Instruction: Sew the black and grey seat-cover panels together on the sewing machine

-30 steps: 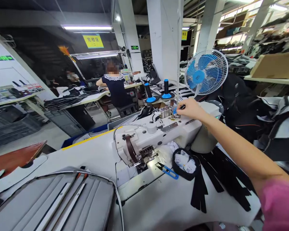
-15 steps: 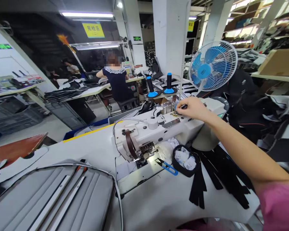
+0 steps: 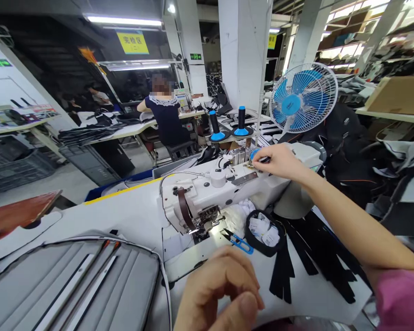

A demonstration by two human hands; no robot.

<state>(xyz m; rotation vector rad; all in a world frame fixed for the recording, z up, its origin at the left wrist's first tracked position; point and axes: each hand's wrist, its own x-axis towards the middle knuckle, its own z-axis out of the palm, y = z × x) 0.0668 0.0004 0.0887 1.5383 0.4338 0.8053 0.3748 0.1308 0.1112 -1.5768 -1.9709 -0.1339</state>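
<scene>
My right hand reaches to the top of a white sewing machine, its fingers pinched together. A small dark piece shows at those fingers; its kind cannot be made out. A blue round part sits just beyond the fingertips. In the foreground, my left hand hovers over the front of the table, fingers curled and thumb against the fingertips in my view, with nothing visible in it. Blue thread snips lie beside the machine bed, just past that hand. A grey padded panel with zips lies left.
A black round holder of white labels and black fabric strips lie on the right. Two black thread cones stand behind the machine, near a blue fan. Another person sits facing away at a far table.
My left hand has come into view at the bottom centre. My right hand stays at the machine top, its fingers slightly lower in the picture.
</scene>
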